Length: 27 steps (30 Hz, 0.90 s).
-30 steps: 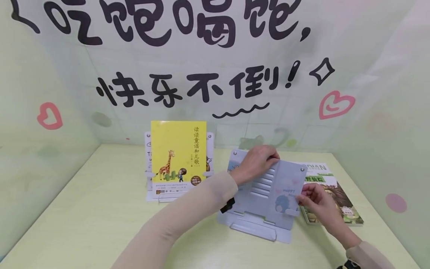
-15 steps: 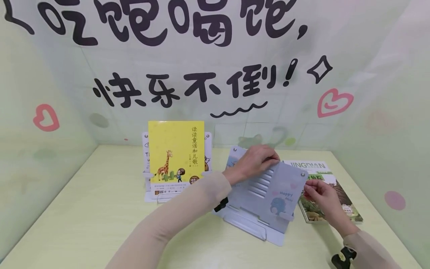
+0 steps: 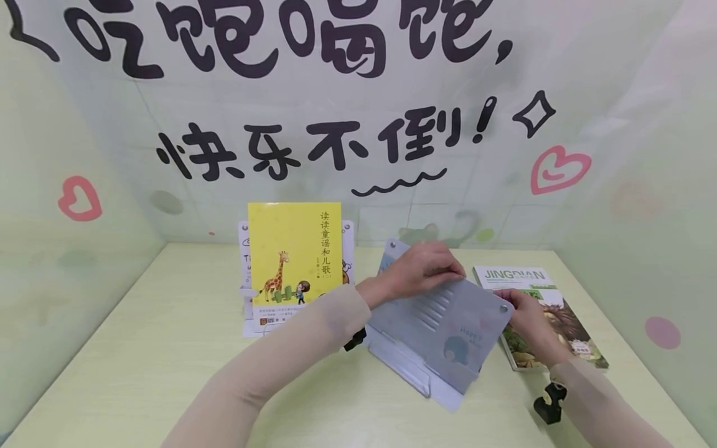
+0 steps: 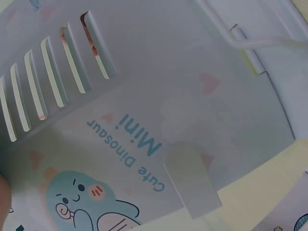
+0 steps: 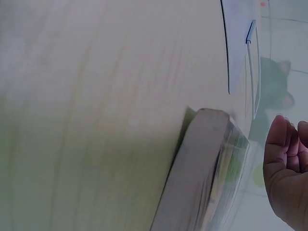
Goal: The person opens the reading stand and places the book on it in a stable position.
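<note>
A pale blue-grey book stand [image 3: 448, 336] with a dinosaur print and slots leans tilted on its base, turned at an angle on the table. My left hand [image 3: 422, 267] grips its top edge from above. In the left wrist view the printed panel [image 4: 183, 110] fills most of the picture, with one page clip [image 4: 192, 180] near its edge. My right hand [image 3: 529, 320] is at the stand's upper right corner, its fingertips partly hidden behind the panel. In the right wrist view the right hand [image 5: 286, 168] has loosely bent fingers, and nothing shows between them.
A yellow book [image 3: 294, 249] with a giraffe stands on a white book stand [image 3: 348, 242] at the left. A thick book [image 3: 579, 330] with a lion cover lies flat behind my right hand. Printed cloth walls [image 3: 336, 218] enclose the table [image 3: 140, 348].
The blue-grey stand has turned so its right side swings toward me, and its panel tilts more. My right hand has moved from the stand's side edge to behind its upper right corner.
</note>
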{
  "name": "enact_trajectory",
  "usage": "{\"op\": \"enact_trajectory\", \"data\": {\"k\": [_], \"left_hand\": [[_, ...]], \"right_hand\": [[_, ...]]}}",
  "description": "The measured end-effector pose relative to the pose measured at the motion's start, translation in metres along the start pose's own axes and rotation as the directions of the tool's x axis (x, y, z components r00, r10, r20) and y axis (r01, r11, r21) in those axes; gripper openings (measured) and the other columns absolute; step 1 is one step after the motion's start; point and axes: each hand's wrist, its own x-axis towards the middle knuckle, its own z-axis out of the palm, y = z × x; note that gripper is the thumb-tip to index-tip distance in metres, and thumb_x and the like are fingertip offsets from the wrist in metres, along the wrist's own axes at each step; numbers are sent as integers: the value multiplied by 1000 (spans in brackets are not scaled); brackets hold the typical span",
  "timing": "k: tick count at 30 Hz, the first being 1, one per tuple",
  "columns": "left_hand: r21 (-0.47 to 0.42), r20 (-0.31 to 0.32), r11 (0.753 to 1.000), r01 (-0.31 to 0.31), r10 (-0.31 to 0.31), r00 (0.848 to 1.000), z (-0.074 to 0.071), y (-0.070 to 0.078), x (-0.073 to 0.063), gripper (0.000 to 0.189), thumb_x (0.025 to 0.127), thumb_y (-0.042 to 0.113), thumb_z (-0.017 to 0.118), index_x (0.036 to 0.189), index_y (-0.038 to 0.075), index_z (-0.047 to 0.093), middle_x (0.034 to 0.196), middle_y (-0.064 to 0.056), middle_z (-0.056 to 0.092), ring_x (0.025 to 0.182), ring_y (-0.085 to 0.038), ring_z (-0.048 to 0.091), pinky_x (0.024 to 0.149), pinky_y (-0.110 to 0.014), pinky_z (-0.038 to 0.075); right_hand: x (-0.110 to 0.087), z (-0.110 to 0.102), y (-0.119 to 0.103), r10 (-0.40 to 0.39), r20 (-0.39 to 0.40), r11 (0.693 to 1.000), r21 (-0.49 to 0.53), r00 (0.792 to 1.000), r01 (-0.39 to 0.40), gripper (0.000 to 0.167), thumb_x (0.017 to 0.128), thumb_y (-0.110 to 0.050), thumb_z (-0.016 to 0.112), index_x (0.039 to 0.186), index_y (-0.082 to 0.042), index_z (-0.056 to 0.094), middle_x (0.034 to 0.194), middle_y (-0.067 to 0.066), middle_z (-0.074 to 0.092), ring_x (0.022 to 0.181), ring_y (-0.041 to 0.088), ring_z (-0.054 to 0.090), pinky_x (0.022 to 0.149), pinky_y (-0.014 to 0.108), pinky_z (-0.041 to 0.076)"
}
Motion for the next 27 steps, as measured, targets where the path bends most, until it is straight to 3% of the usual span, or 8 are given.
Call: {"op": "enact_trajectory", "data": {"k": [7, 21, 27], "left_hand": [[-8, -2, 995, -100, 100, 995, -2, 4, -5, 6, 87, 11, 67, 91, 8, 71, 90, 1, 68, 84, -5, 59, 79, -11, 43], [-101, 0, 981, -164, 165, 986, -13, 10, -18, 4, 83, 8, 69, 87, 9, 70, 84, 1, 66, 79, -6, 55, 77, -14, 44], [-138, 19, 976, -166, 170, 985, -18, 13, -21, 3, 83, 7, 69, 85, 9, 69, 83, 1, 65, 79, -5, 56, 78, -14, 45]], "right_hand": [[10, 4, -1, 23, 1, 998, -57, 1000, -23, 29, 96, -12, 53, 115, 10, 55, 90, 9, 63, 71, 11, 55, 59, 24, 49], [19, 8, 0, -28, 20, 983, -183, 999, 31, 22, 94, -8, 53, 104, 11, 59, 84, 16, 64, 64, 11, 57, 56, 26, 50], [26, 8, 3, -90, 21, 938, -334, 996, 91, 15, 90, -5, 57, 95, 8, 63, 81, 16, 64, 63, 15, 53, 54, 28, 44]]}}
